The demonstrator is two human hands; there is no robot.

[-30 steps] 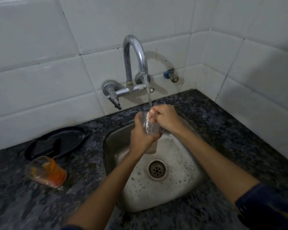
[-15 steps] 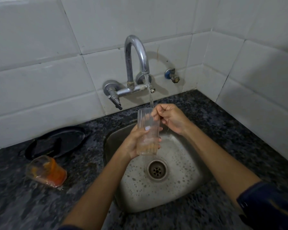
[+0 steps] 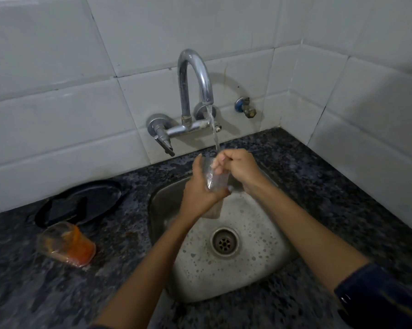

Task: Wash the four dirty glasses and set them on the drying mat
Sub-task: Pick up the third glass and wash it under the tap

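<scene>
Under the running tap [image 3: 195, 86], our left hand [image 3: 200, 193] clasped the glass [image 3: 214, 179]; our right hand's [image 3: 238, 167] fingers had gone back inside, scrubbing, so rinsing remained unfinished.

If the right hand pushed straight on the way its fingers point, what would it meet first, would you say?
Probably the inside wall of the clear glass: the right hand already has fingers dipped into its mouth, though depth is unclear.
</scene>
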